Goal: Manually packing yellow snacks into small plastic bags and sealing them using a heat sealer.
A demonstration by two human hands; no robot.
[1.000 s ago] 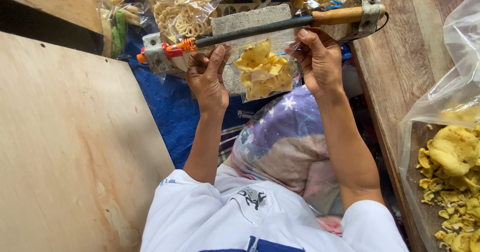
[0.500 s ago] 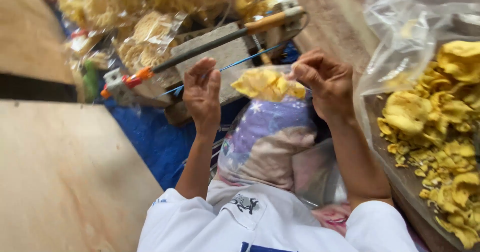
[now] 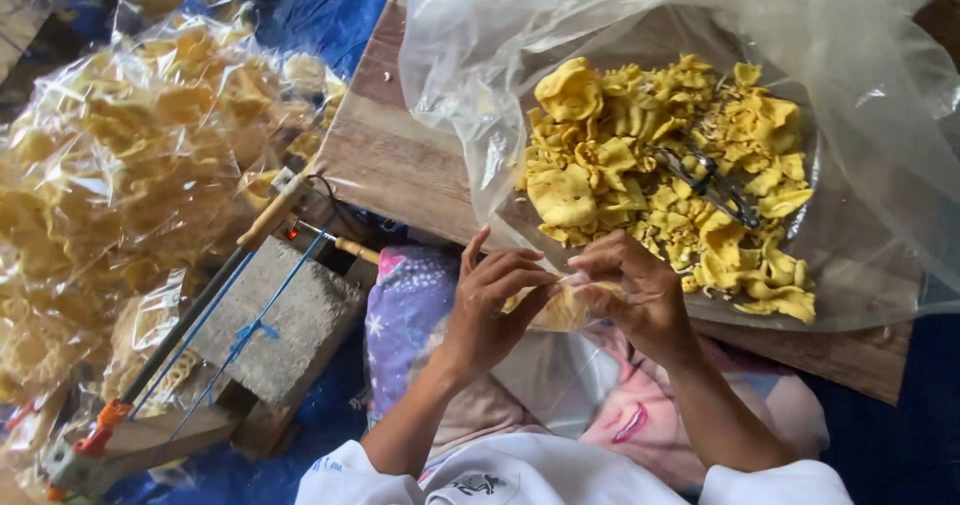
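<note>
Pinching a small clear bag of yellow crackers (image 3: 562, 303) between both hands, I am holding it low in front of me, just above my lap and right at the near edge of the wooden surface (image 3: 400, 160). My left hand (image 3: 490, 310) is gripping the bag's left side, thumb and fingertips pressed together on the plastic with the other fingers (image 3: 478, 250) fanning upward. My right hand (image 3: 635, 295) is closing over the bag's right side, its fingers curled and pinching the film; how far the bag's mouth is shut I cannot tell, since the hands are covering it.

Just beyond my hands, a big open plastic sack (image 3: 700, 55) is lying on the surface, holding a loose heap of yellow crackers (image 3: 650, 175), and a pair of metal tongs (image 3: 705, 185) is resting on top of that heap. To my left, a rod sealer with a wooden handle (image 3: 200, 305) is lying across a grey concrete block (image 3: 280, 330), with blue cord running beside it. Further left, filled packets of crackers (image 3: 120, 165) are piling up on a blue tarp (image 3: 320, 5). A patterned purple cloth (image 3: 405, 305) is covering my lap under the left wrist.
</note>
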